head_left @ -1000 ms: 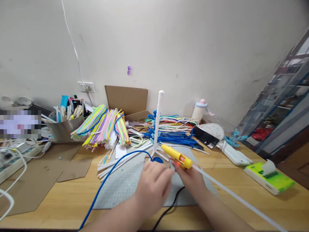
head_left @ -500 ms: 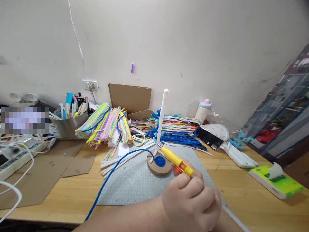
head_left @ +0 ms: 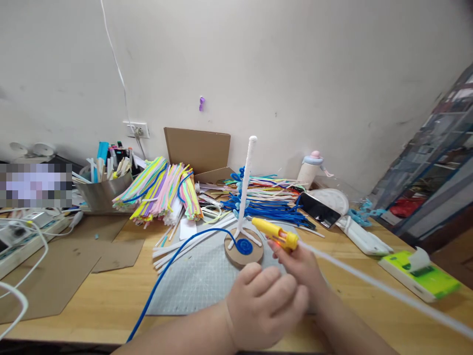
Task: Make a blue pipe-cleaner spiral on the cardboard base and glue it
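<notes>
My right hand (head_left: 305,268) is closed around a yellow hot glue gun (head_left: 275,232), its nozzle pointing left toward the white stem. A small orange light glows near its grip, and a long whitish strand (head_left: 369,275) runs from its rear to the right edge. My left hand (head_left: 264,305) is a curled fist in front of the round cardboard base (head_left: 236,259); whatever it may hold is hidden. A fuzzy white stem (head_left: 247,182) stands upright on the base with splayed feet. Beside them lies a coiled blue pipe cleaner (head_left: 244,246), its long tail curving to the lower left.
A grey cutting mat (head_left: 185,291) lies beneath the base. Behind are pipe cleaner bundles (head_left: 162,190), blue pipe cleaners (head_left: 273,212) and a cardboard sheet (head_left: 197,150). At right are a phone (head_left: 318,210) and a tissue pack (head_left: 421,276); a power strip (head_left: 33,241) is at left.
My left fist has moved left and down, away from the glue gun's rear. The gun's nozzle has drawn back right from the white stem's foot. The whitish strand now shows trailing behind the gun.
</notes>
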The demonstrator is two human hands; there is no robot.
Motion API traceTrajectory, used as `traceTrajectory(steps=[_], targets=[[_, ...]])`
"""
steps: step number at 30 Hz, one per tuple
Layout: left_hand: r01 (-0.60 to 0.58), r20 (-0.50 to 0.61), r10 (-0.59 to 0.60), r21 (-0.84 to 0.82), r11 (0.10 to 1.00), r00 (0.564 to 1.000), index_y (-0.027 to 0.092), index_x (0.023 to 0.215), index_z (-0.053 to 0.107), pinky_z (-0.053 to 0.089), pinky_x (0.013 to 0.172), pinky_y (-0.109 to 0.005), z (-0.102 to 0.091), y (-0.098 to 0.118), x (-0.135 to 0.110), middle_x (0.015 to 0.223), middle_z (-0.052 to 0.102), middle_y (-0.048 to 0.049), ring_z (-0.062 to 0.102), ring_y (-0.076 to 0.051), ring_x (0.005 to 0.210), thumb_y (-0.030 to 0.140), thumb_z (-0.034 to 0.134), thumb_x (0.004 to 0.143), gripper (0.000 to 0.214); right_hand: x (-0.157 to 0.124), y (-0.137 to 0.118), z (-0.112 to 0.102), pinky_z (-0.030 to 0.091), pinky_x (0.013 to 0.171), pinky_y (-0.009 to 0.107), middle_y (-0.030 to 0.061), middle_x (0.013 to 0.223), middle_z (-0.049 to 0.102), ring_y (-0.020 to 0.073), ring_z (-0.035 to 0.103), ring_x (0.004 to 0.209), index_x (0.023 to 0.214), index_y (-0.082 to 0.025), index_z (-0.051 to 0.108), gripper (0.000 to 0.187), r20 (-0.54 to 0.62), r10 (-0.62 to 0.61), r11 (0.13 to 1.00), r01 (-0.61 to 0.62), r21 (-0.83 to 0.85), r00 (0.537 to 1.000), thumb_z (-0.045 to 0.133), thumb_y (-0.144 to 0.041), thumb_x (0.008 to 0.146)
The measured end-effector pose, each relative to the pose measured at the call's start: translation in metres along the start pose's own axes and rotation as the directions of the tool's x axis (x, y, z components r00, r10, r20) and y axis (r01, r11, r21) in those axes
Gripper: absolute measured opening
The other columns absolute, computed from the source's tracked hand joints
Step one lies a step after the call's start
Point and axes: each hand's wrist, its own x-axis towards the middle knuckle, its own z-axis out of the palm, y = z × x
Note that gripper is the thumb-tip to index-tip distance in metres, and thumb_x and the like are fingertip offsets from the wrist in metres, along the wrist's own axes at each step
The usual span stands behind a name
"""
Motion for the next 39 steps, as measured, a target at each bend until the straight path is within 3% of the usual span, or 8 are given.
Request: traceTrajectory(steps=[2,5,7,10,17,23,30,39], targets=[[0.179,0.193,-0.184,0.047,0.983,0.964,0.020,0.100,0.061,0.038,0.073,-0.033,0.002,-0.007,-0.017,0.093,0.067,-0.0029,0.057,-0.018,0.087,0.021,0.050,0.085,0.018,0.019,0.002,-0.010,0.052,0.054,0.030,0.0063,0.071,0.067,0.0251,0.065,0.069,0.093,-0.019,0.064,0.041,0.013,0.006,1.000,-0.006,-0.023,1.000,0.048,-0.055,0.081],[0.433,0.388,-0.476,0.198,0.880,0.790,0.017,0.115,0.056,0.040,0.084,-0.039,0.006,-0.019,-0.039,0.116,0.062,-0.0083,0.054,-0.026,0.105,0.025,0.050,0.085,0.032,0.040,-0.001,-0.024,0.050,0.064,0.027,0.0044,0.083,0.069,0.0225,0.064,0.080,0.095,-0.019,0.066,0.036,0.184,-0.130,0.990,0.137,-0.026,0.974,0.054,-0.049,0.079],[0.500,0.463,-0.552,0.242,0.831,0.693,0.018,0.118,0.056,0.040,0.090,-0.041,0.009,-0.024,-0.047,0.125,0.057,-0.0083,0.050,-0.028,0.113,0.031,0.051,0.085,0.036,0.049,-0.004,-0.026,0.049,0.065,0.025,0.0026,0.083,0.069,0.0199,0.063,0.078,0.092,-0.019,0.067,0.031,0.269,-0.169,0.983,0.181,-0.019,0.948,0.054,-0.045,0.080],[0.529,0.530,-0.568,0.243,0.813,0.630,0.019,0.121,0.055,0.038,0.095,-0.043,0.011,-0.027,-0.050,0.130,0.054,-0.0066,0.046,-0.028,0.119,0.036,0.047,0.088,0.038,0.058,-0.008,-0.015,0.046,0.059,0.023,0.0005,0.073,0.067,0.0160,0.060,0.066,0.085,-0.018,0.068,0.029,0.314,-0.138,0.986,0.160,-0.043,0.939,0.055,-0.044,0.079],[0.552,0.547,-0.590,0.257,0.793,0.594,0.017,0.126,0.052,0.034,0.099,-0.045,0.015,-0.028,-0.052,0.134,0.051,-0.0097,0.043,-0.029,0.124,0.041,0.044,0.089,0.045,0.071,-0.016,-0.002,0.041,0.050,0.020,-0.0006,0.059,0.061,0.0135,0.055,0.055,0.082,-0.018,0.069,0.030,0.337,-0.115,0.974,0.172,-0.145,0.934,0.055,-0.045,0.080],[0.582,0.544,-0.604,0.240,0.777,0.582,0.019,0.126,0.052,0.032,0.101,-0.046,0.016,-0.030,-0.052,0.133,0.053,-0.0083,0.044,-0.028,0.123,0.038,0.045,0.089,0.043,0.088,-0.021,-0.009,0.042,0.058,0.020,-0.0003,0.076,0.067,0.0141,0.058,0.067,0.086,-0.019,0.069,0.029,0.449,-0.215,0.928,0.325,-0.184,0.867,0.059,-0.045,0.077],[0.584,0.565,-0.609,0.255,0.770,0.556,0.018,0.128,0.051,0.031,0.103,-0.047,0.017,-0.029,-0.053,0.137,0.049,-0.0073,0.041,-0.027,0.126,0.037,0.048,0.087,0.045,0.096,-0.024,-0.005,0.043,0.058,0.020,-0.0003,0.079,0.068,0.0146,0.059,0.069,0.091,-0.019,0.070,0.034,0.552,-0.194,0.928,0.334,-0.165,0.811,0.058,-0.047,0.077],[0.583,0.572,-0.609,0.259,0.770,0.550,0.017,0.129,0.051,0.031,0.103,-0.048,0.019,-0.029,-0.054,0.137,0.048,-0.0093,0.041,-0.028,0.126,0.038,0.047,0.087,0.047,0.096,-0.018,-0.004,0.040,0.055,0.021,0.0002,0.078,0.068,0.0154,0.058,0.067,0.094,-0.019,0.070,0.038,0.558,-0.209,0.912,0.366,-0.186,0.803,0.056,-0.051,0.077]])
